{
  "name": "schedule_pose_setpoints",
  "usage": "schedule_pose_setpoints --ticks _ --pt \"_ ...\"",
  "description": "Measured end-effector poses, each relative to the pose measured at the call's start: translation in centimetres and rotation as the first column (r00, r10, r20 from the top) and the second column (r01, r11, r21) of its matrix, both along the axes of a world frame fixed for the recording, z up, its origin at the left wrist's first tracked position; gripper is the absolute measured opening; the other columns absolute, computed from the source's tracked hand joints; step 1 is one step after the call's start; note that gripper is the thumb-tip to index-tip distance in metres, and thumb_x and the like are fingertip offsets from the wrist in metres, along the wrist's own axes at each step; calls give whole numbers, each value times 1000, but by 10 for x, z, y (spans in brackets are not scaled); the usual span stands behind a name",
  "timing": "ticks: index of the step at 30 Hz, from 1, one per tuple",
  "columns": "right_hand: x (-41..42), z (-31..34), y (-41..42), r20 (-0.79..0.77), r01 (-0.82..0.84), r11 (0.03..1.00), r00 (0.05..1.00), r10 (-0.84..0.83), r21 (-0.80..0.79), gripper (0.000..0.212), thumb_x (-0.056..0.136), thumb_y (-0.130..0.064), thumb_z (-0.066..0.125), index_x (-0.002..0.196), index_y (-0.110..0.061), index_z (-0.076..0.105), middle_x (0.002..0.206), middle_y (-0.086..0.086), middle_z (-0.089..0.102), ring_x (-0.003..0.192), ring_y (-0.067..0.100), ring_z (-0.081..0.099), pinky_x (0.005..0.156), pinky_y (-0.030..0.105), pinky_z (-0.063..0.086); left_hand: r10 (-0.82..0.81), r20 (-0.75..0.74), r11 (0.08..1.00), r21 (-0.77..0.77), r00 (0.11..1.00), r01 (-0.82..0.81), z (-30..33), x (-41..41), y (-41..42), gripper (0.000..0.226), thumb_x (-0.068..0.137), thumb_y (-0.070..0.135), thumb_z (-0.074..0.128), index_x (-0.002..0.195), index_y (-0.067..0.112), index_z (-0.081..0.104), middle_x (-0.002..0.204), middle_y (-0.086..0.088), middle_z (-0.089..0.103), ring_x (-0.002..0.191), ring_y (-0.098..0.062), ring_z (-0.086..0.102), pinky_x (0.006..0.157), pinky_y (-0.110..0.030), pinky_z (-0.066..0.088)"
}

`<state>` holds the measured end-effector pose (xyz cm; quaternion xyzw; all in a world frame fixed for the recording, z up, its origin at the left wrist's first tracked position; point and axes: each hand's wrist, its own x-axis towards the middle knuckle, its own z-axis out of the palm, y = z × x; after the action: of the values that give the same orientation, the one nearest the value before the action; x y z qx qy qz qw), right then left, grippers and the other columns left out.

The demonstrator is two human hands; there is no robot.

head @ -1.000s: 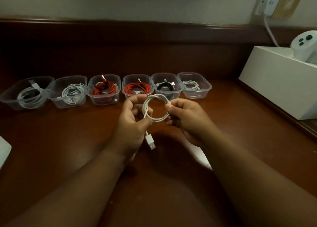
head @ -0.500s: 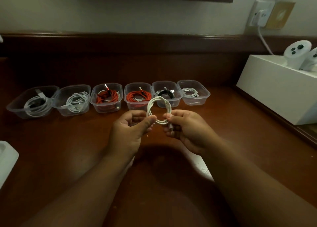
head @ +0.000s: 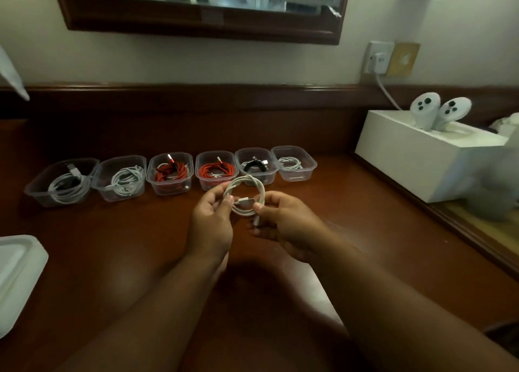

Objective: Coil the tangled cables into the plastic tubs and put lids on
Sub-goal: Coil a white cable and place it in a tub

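I hold a white cable (head: 259,187) wound into a small ring above the brown table, in front of the tubs. My left hand (head: 212,222) pinches the ring's left side. My right hand (head: 283,220) pinches the right side, and a plug end crosses the ring's middle to its fingertips. Behind runs a row of several clear plastic tubs without lids. From the left: two hold white cables (head: 67,187) (head: 127,182), two hold red cables (head: 171,173) (head: 216,170), one a black cable (head: 254,166), and the last tub (head: 295,172) a small white cable.
A white box (head: 421,158) with two white controllers (head: 438,111) stands at the right by the wall. A white lid-like piece (head: 16,276) lies at the left edge. A charger is plugged into the wall socket (head: 377,59). A framed mirror hangs above.
The hanging plug end has been brought up and across the ring's middle. My hands stay close together on the coil. The camera view has tilted upward.
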<state>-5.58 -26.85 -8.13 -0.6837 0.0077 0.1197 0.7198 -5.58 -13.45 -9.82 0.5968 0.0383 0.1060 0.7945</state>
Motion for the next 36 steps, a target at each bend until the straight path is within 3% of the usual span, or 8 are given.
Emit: schedule_pose_setpoints --ticks 4,9,14,18,23,25,30,36 --pt "-27 15 -15 -120 -40 997 992 48 68 6 97 -11 58 98 -11 64 87 13 68 74 19 66 81 38 57 -83 -44 993 80 996 86 15 -18 -20 34 104 5 35 123 17 60 106 -4 69 95 -17 66 80 -34 55" --pt "-50 43 -28 -147 17 999 989 -21 -28 17 93 -11 57 109 -6 61 93 16 72 85 27 71 78 40 58 -230 -94 964 117 969 240 39 -37 -38 32 105 12 32 104 21 63 103 -11 68 87 -21 65 64 -28 50" --pt "-56 63 -44 -158 87 996 984 -87 -3 18 98 -18 51 107 -4 61 78 10 70 63 18 67 65 32 56 -393 -89 873 276 915 401 51 -39 -46 24 103 11 39 118 14 58 107 -13 65 86 -19 63 56 -21 49" --pt "-48 61 -59 -91 75 981 992 -92 -179 22 103 -20 48 115 -5 58 85 11 66 73 19 64 69 31 56 -459 -189 849 195 868 491 57 -24 -46 30 103 9 36 119 16 60 116 -23 55 99 -32 53 70 -34 46" --pt "-22 58 -72 -2 94 956 995 -99 -277 19 103 -21 49 98 -7 62 78 9 64 70 18 64 69 31 58 -556 -251 675 419 793 606 57 3 -44 34 100 6 40 130 18 49 109 -16 56 88 -25 54 70 -33 47" --pt "-7 55 -75 37 131 952 991 -125 -277 19 103 -20 50 95 -8 63 78 8 64 70 18 65 70 32 59 -563 -220 670 443 797 595 57 16 -47 35 98 4 44 130 19 47 108 -14 58 85 -23 56 68 -31 48" --pt "40 48 -84 132 281 928 958 -255 -246 21 102 -20 52 103 -5 66 103 20 71 87 27 71 75 36 61 -329 -74 844 425 941 328 43 59 -64 27 98 8 54 124 15 54 95 -5 67 73 -13 66 56 -19 52" --pt "87 34 -83 84 302 951 951 -297 -60 13 102 -12 52 102 -4 62 101 18 70 81 23 71 66 31 60 -195 -6 841 514 981 170 13 112 -93 31 108 27 33 123 20 58 103 -4 67 77 -11 66 69 -30 54"
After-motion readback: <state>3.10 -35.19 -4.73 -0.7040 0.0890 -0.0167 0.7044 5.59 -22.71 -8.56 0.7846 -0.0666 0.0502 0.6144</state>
